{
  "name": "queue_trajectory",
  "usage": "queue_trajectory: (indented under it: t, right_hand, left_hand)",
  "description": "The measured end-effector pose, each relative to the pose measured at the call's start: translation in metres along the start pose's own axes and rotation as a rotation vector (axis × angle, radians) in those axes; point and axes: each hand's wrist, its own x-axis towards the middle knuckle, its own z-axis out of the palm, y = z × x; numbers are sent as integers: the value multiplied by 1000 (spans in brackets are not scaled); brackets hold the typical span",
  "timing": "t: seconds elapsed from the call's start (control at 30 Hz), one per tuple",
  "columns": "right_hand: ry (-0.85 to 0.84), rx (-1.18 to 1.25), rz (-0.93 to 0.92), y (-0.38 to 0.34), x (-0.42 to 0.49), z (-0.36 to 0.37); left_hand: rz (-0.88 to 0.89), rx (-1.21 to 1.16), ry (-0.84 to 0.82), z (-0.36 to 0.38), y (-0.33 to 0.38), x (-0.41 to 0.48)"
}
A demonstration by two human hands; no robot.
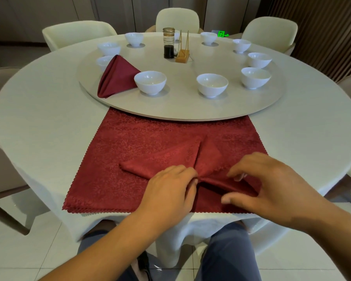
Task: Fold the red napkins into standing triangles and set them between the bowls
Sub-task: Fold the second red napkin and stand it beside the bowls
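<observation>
A part-folded red napkin [176,157] lies on a stack of flat red napkins [118,163] at the table's near edge. My left hand [170,189] pinches the napkin at its middle fold. My right hand [272,185] hovers over its right flap, fingers spread and curled, thumb close to the cloth. One finished red napkin triangle [118,77] stands on the round turntable [180,106], between two white bowls [150,82] on the left side. Several more white bowls [212,85] ring the turntable.
A dark sauce bottle [169,43] and a gold stand [183,54] sit at the turntable's centre. Cream chairs [77,35] surround the white-clothed round table [39,118]. My knees are below the table's near edge.
</observation>
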Motion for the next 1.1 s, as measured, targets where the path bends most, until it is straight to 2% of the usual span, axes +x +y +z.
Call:
queue_trajectory:
  t: [0.1, 0.23, 0.4, 0.57, 0.67, 0.73, 0.77, 0.87, 0.93, 1.1]
  right_hand:
    - [-75, -12, 33, 1, -3, 4]
    - [-89, -7, 73, -2, -2, 2]
    - [-17, 43, 131, -10, 5, -18]
    - [126, 329, 122, -39, 19, -25]
    - [193, 382, 77, -51, 35, -15]
    - [124, 533, 92, -51, 47, -9]
    - [25, 597, 108, -49, 53, -8]
    - [-234, 539, 88, -27, 68, 3]
    - [-275, 465, 100, -10, 77, 11]
    - [-305, 454, 131, 19, 85, 29]
  left_hand:
    - [-27, -43, -40, -5, -1, 4]
    - [-11, -59, -56, -6, -3, 5]
    - [64, -49, -100, -7, -4, 3]
    - [73, -200, -150, -19, -5, -2]
    - [36, -282, -132, -19, -5, -5]
    - [-61, -430, -103, -17, -6, -4]
    - [-126, -543, -94, -18, -7, -4]
    - [-308, -842, -84, -22, -14, 0]
    - [-406, -905, -95, -27, -21, 4]
    - [-542, -983, -149, -32, -22, 13]
